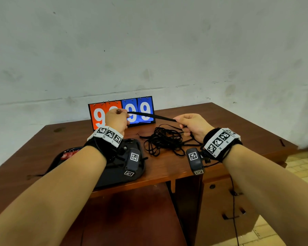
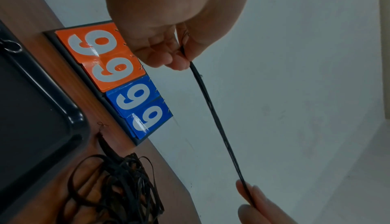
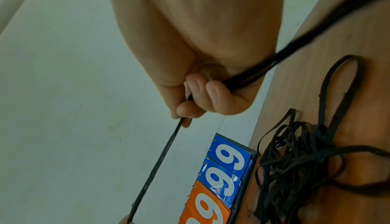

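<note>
A flat black cord (image 1: 150, 116) is stretched taut in the air between my two hands. My left hand (image 1: 116, 119) pinches one end of it (image 2: 185, 52) in front of the scoreboard. My right hand (image 1: 189, 124) grips the cord (image 3: 185, 119) further along, fingers curled round it. From the right hand the cord drops to a loose tangled pile (image 1: 164, 141) on the wooden desk (image 1: 238, 125), also seen as a heap (image 2: 118, 191) in the left wrist view and a heap (image 3: 306, 160) in the right wrist view.
A flip scoreboard (image 1: 122, 110) with orange and blue cards showing 9s stands at the desk's back edge against the wall. A black tray (image 1: 117, 173) lies under my left forearm near the front edge. Desk drawers (image 1: 226, 201) sit below right.
</note>
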The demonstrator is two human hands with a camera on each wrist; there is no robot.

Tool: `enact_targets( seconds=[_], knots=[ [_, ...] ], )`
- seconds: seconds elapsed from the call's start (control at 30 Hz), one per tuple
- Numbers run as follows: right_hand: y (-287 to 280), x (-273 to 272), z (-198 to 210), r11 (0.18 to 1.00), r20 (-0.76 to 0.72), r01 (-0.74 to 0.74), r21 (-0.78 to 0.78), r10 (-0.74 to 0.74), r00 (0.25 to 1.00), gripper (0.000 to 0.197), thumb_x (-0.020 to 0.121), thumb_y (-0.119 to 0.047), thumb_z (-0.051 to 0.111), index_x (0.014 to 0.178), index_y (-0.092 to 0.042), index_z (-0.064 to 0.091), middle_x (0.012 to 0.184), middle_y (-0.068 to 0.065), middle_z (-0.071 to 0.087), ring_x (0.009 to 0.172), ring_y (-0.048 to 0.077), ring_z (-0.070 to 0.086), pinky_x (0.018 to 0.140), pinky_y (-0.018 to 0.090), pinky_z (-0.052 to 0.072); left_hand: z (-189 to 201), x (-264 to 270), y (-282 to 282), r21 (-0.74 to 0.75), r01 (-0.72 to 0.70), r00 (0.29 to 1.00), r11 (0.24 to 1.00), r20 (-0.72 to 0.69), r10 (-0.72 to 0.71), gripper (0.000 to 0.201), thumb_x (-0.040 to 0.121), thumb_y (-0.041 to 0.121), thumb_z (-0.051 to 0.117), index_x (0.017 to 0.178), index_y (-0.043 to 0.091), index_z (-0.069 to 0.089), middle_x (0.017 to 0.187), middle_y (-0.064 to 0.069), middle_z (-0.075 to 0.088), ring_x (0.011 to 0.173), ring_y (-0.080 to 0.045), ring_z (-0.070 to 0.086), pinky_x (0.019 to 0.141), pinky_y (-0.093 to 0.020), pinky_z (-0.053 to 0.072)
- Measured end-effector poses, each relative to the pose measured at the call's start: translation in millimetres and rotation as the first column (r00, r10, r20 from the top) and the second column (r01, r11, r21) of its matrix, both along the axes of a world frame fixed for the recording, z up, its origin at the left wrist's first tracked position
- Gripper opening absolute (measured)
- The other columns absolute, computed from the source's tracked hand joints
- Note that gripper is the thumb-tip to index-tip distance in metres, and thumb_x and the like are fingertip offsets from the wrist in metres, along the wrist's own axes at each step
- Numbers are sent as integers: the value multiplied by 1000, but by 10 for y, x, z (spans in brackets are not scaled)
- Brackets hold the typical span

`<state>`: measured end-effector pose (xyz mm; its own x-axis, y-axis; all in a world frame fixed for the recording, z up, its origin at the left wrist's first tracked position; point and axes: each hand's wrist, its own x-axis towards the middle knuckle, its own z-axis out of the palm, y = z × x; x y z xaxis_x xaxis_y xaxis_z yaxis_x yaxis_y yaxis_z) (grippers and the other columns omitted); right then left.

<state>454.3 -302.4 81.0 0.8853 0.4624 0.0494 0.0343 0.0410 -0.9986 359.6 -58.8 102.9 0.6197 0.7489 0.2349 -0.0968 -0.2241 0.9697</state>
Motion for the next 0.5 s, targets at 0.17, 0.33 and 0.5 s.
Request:
enact_targets(
  seconds=[0.17, 0.33, 0.5],
  knots=[
    [3, -59, 10, 1000, -16, 12, -24, -13, 1000, 16, 95, -13, 60, 103, -5, 70, 63, 1, 53, 45, 8, 34, 41, 21, 29, -5, -158, 231, -36, -74, 997, 997, 25, 75, 13, 97, 12, 51, 96, 10, 64, 80, -4, 64, 56, -15, 55, 46, -24, 43],
    [93, -203, 62, 999, -18, 9, -48, -10, 1000, 16, 94, -10, 60, 105, -1, 68, 66, 2, 56, 46, 8, 39, 40, 20, 31, 15, -397, 496, -82, -152, 987, 985, 39, 156, 19, 95, 9, 49, 82, 14, 62, 75, -5, 62, 56, -16, 55, 45, -26, 42],
    [252, -367, 91, 994, -39, 33, -101, -37, 999, 16, 95, -9, 59, 106, -2, 68, 66, 2, 58, 48, 9, 43, 41, 19, 34, -14, -726, 819, -98, -211, 975, 973, 46, 216, 17, 93, 7, 48, 89, 13, 64, 71, -6, 61, 51, -17, 53, 44, -25, 41]
  ],
)
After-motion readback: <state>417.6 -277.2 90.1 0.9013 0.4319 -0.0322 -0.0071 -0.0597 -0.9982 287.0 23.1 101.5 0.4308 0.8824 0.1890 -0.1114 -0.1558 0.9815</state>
